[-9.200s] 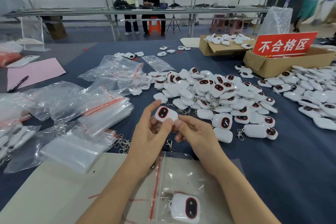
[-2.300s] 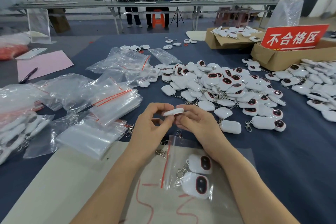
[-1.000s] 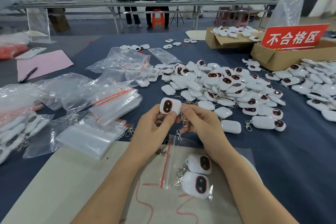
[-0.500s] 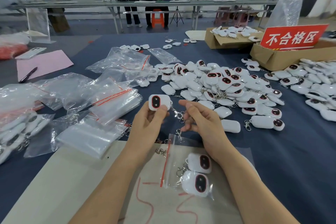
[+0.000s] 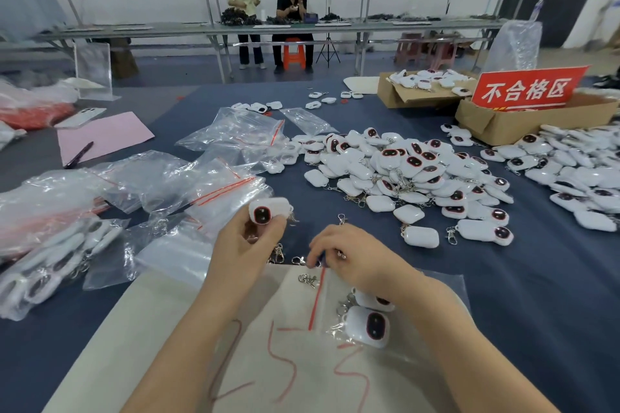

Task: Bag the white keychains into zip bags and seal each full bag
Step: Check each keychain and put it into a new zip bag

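White plastic forms the rounded keychain [image 5: 270,213], which has a dark oval face rimmed in red. It is pinched between the thumb and fingertips of the left hand [image 5: 245,245] and held above the blue-covered desk [image 5: 503,295], face toward the camera. The right hand [image 5: 349,255] lies just to the right and lower, fingers curled, pinching the mouth of a clear zip bag [image 5: 330,295] beside its red seal strip. The zip bag lies flat on a beige sheet [image 5: 167,329] marked with red scribbles. It holds two bagged keychains [image 5: 369,325], just below the right wrist. The held keychain is apart from the zip bag, up and to the left of its mouth. A loose metal clasp [image 5: 307,280] rests on the sheet just left of the red strip. Beyond the hands spreads a heap of loose white keychains [image 5: 402,171], and a stack of empty clear bags [image 5: 218,191] lies to the left. At far right, a cardboard box [image 5: 536,121] carries a red sign [image 5: 526,90].
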